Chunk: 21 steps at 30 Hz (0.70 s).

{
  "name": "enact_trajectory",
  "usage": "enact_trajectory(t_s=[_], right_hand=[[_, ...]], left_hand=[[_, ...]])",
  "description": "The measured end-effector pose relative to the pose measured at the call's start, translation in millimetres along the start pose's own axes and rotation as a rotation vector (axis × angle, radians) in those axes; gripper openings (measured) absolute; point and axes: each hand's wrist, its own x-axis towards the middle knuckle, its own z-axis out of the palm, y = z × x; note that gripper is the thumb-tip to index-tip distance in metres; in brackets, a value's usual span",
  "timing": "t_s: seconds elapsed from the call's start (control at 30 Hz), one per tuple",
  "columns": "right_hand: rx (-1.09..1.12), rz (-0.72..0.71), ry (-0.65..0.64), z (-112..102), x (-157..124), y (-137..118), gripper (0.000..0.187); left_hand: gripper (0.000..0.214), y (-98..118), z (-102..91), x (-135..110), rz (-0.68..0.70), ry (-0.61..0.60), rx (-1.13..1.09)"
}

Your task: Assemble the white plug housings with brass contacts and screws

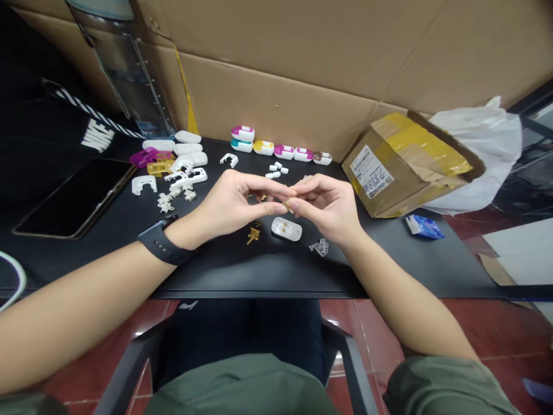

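My left hand point(237, 200) and my right hand point(330, 206) meet over the desk, fingertips pinched together. Between the thumbs shows a small gold-coloured metal piece point(288, 207), partly hidden by the fingers. Just below them lies an oval white plastic shell point(287, 235), its hollow side up, with gold-coloured bits inside. To its left is a small pile of gold-coloured metal strips point(253, 235). Clear plastic parts point(320, 247) lie below my right hand. Beyond the fingers sit several small white blocks point(275, 168).
Assembled white cases with coloured tops point(284, 151) line the cardboard at the back. Loose white shells point(190, 161) and purple frames point(147, 157) lie left, near a phone point(75, 196) and a water bottle point(133, 80). A taped carton point(401, 161) and blue packet point(424, 226) are right.
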Motion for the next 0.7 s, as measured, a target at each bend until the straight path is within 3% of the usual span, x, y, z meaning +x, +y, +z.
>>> enact_trajectory(t_s=[0.27, 0.43, 0.6, 0.63, 0.7], right_hand=[[0.009, 0.072, -0.01, 0.7, 2.7, -2.9, 0.03], [-0.112, 0.078, -0.029, -4.9, 3.5, 1.7, 0.034], [-0.335, -0.157, 0.182, -9.9, 2.1, -10.6, 0.018], [-0.403, -0.217, 0.175, -9.5, 1.2, -14.3, 0.013], [-0.556, -0.329, 0.008, -6.1, -1.8, -19.2, 0.007]], left_hand=[[0.031, -2.1, -6.0, 0.9, 0.036, -0.03, 0.065], [0.028, -1.6, -11.5, 4.9, 0.094, -0.08, 0.164], [0.034, -7.1, -16.6, 11.7, 0.046, 0.205, 0.123], [0.035, -9.3, -19.1, 13.4, 0.035, 0.264, 0.124], [0.036, -14.2, -25.1, 16.7, 0.025, 0.334, 0.132]])
